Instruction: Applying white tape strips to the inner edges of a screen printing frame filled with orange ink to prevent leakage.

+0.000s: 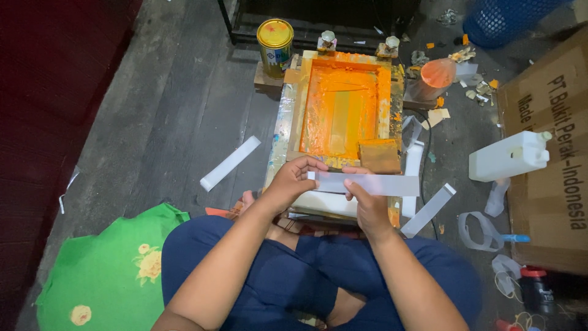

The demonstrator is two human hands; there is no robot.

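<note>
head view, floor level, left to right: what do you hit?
Green flowered cloth → loose white strip → left hand → white strip held in both hands → white jerrycan → cardboard box.

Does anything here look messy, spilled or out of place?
Yes. Orange ink is smeared over the printing screen frame, beyond its mesh. Torn paper scraps litter the floor top right, and loose white strips lie scattered.
</note>
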